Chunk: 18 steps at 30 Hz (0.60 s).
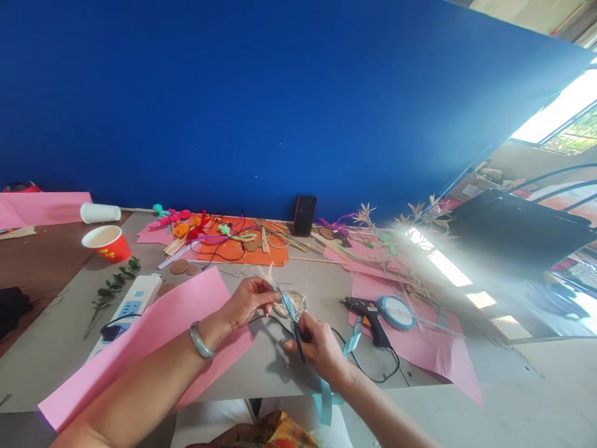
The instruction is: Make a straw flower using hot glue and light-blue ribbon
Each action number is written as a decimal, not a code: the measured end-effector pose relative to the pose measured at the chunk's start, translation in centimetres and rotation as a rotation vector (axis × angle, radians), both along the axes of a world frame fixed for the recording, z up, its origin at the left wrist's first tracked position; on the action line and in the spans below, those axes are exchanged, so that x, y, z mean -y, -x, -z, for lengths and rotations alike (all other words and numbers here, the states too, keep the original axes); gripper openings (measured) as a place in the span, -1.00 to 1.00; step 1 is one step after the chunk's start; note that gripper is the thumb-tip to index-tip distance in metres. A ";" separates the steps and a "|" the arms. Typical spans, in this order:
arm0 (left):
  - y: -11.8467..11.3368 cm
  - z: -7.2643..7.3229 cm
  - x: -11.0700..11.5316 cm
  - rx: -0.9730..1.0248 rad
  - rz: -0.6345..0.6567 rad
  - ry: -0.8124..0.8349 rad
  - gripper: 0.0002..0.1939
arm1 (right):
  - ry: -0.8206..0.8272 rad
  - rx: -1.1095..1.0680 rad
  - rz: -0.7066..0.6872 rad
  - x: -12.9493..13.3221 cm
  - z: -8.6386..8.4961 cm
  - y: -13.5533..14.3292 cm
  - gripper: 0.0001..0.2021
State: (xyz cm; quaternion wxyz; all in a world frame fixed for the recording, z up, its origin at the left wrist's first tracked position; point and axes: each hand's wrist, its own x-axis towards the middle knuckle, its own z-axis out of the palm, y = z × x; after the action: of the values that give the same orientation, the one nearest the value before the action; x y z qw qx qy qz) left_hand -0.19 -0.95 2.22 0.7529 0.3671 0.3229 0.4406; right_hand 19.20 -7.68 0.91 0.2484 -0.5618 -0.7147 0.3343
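- Left hand [254, 300]: thumb and fingertips pressed together beside light-blue ribbon [289, 305]; exactly what they pinch is too small to tell.
- Right hand [319, 345]: fingers curled round the black handles of scissors [298, 342], whose blades point toward the left fingertips.
- Ribbon: one length at the blades, above the tabletop [261, 376] near the middle of its near edge; more hangs below the right wrist, over that edge.
- Hot glue gun [370, 313]: toward the near right corner, just beside a ribbon roll [396, 312].
- Pink paper [186, 298]: beneath the left forearm, toward the near left corner.
- Smartphone [305, 216]: upright at the far edge.
- Red paper cup [114, 247]: near the far left corner.
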 end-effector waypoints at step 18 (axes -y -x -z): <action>0.3 0.3 -0.5 -0.090 -0.037 -0.070 -0.78 | -0.039 0.661 0.346 -7.8 -2.0 -5.7 -0.76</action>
State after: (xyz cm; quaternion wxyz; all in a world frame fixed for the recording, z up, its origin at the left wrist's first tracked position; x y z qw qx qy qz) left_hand -0.53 -0.43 1.88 0.7159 0.4068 0.3475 0.4487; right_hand 24.92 0.11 2.96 0.0678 -0.7472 -0.6569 0.0745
